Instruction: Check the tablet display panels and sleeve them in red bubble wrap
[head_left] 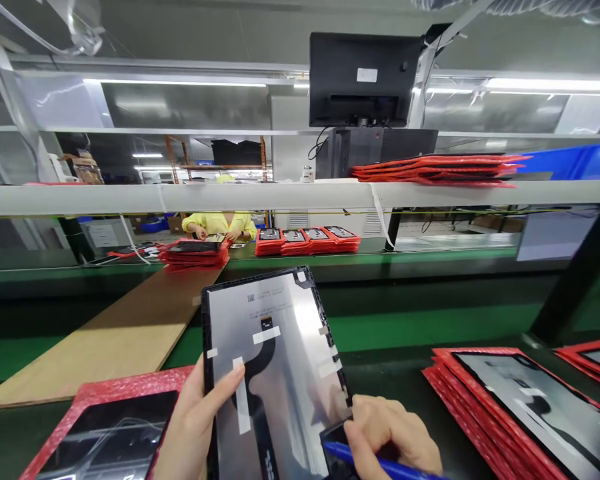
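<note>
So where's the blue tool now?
In the head view, the blue tool is at the bottom edge, right of centre, held in the right hand at the grey-backed panel's right side.

Your dark green bench (380, 327) is carrying a wooden board (115, 333) and a red sheet (130, 385) on your left, red sheets (473, 415) stacked right.

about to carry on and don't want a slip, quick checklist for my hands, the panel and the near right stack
1. Left hand gripping the panel: ok, thumb on its back.
2. Panel's back facing you: ok.
3. Pen in the right hand: ok.
4. Pen tip off the panel: cannot tell.
5. Tape across the cable's top end: ok.
6. Stack clear of the right hand: ok, a gap shows.
</note>
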Demonstrator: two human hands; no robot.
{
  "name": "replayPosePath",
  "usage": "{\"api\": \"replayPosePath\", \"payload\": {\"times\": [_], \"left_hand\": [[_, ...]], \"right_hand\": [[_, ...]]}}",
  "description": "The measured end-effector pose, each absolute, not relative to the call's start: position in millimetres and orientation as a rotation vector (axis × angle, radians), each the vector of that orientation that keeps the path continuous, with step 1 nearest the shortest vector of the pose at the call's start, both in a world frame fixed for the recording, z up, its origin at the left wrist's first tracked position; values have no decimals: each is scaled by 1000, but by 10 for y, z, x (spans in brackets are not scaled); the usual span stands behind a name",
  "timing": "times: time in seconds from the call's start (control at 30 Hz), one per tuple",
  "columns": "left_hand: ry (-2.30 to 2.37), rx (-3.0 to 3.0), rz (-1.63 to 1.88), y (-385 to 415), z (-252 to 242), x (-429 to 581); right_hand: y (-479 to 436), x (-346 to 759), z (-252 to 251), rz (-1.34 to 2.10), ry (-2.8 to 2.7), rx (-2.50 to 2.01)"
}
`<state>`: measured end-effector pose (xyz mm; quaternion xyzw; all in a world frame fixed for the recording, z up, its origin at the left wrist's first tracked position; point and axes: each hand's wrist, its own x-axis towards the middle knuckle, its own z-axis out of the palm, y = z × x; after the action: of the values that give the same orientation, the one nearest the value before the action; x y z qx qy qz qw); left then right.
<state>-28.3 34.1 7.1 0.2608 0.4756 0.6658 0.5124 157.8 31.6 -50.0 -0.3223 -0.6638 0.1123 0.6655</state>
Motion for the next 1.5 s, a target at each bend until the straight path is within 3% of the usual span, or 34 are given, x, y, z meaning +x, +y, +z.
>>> {"api": "replayPosePath", "payload": {"times": [0.57,0.83,1.03,1.33,1.5], "left_hand": [[1178,565,1659,329,163,-143],[1159,555,1694,332,195,-142],[1165,606,1747,309,116,-174],[1051,604,1662,274,142,-144],[1057,642,1600,338,38,-207]], "right_hand": [[242,1577,-413,162,-1424,-761],[247,1620,-327,850,-936,-516],[428,1872,-326,678,-1121,-823],[504,1866,-193,1026,-1462,-943],[531,1821,-213,934,-1511,-1060]]}}
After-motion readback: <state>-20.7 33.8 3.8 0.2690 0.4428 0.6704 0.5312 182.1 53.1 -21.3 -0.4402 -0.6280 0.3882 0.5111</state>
